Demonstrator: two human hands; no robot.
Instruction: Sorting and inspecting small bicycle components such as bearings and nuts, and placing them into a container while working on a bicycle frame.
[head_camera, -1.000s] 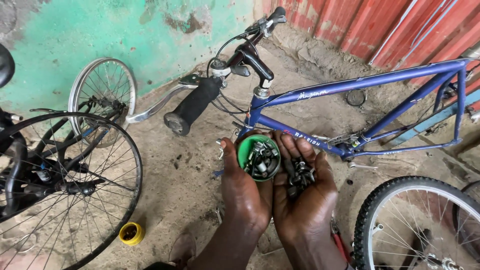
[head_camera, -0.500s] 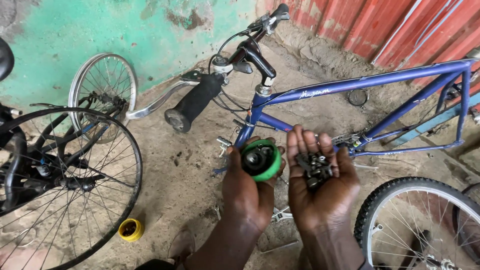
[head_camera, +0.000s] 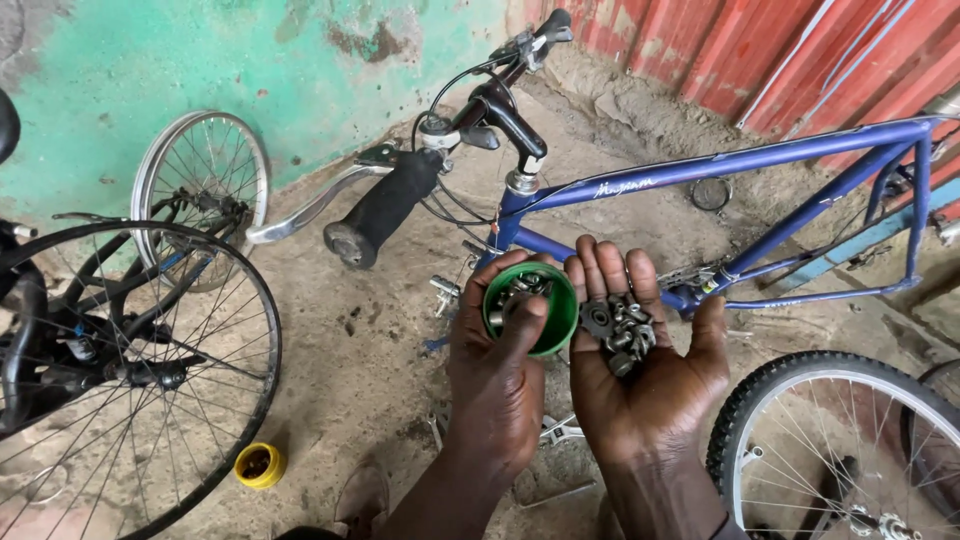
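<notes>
Here my left hand is wrapped around a small round green tub, fingers curled behind its wall and my thumb hooked over the rim into the opening, so the hand is closed on it. The tub is tipped toward me and I can see a few grey metal nuts and bits lying inside. My right hand sits just beside it, palm up and spread wide, fingers straight and close together, the edge of the hand almost touching the tub. A small heap of nuts and washers rests on the base of those fingers; nothing is pinched, they just lie loose on the open palm.

Both hands hover over the dirt floor in front of the blue bicycle frame, which lies across the upper right with its black handlebar grip and silver brake lever pointing left. A pedal shows just left of the tub, low by the frame. To my far left stands a large spoked wheel with a black tyre, and behind it a bare silver rim leans on the green wall. A little yellow cap lies on the ground below the big wheel. Another tyred wheel fills the lower right corner, near my right wrist, and red corrugated sheeting runs behind the frame
</notes>
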